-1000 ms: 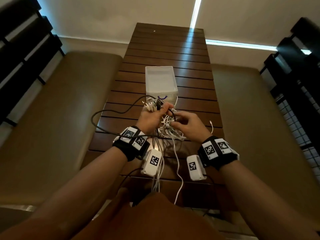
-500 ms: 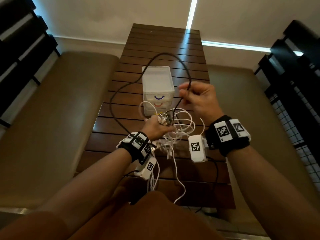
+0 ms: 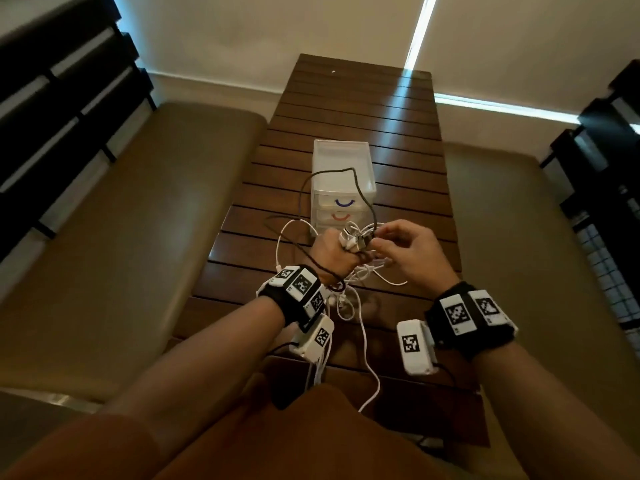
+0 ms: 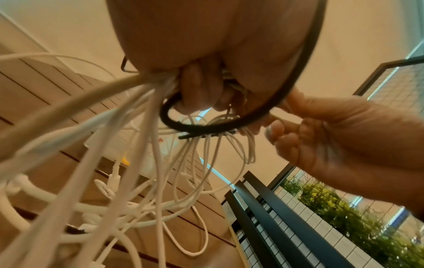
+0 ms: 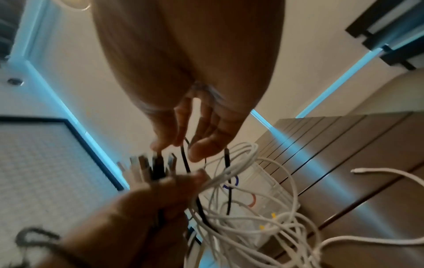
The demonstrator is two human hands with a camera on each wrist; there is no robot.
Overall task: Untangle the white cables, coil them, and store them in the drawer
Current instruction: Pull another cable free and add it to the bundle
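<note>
My left hand [image 3: 336, 249] grips a bundle of cable plugs [image 3: 356, 239], white ones and a black one, above the wooden table [image 3: 346, 98]. The tangled white cables [image 3: 363, 282] hang from that fist in loops [image 4: 137, 181] down onto the table. A black cable [image 3: 360, 188] arcs up over the drawer unit and back to the bundle. My right hand [image 3: 379, 239] meets the bundle from the right and pinches the black cable [image 5: 184, 159] just above the plugs. The small translucent drawer unit [image 3: 341, 157] stands just beyond the hands, its drawers closed.
Padded tan benches run along the table's left side [image 3: 138, 220] and right side [image 3: 519, 220]. Black slatted frames [image 3: 62, 98] stand at both outer sides. One white cable [image 3: 370, 382] trails off the near table edge toward my lap.
My right hand, which had lifted the black cable high to the right, has come back down to the bundle in my left hand. The black loop is now smaller and lower.
</note>
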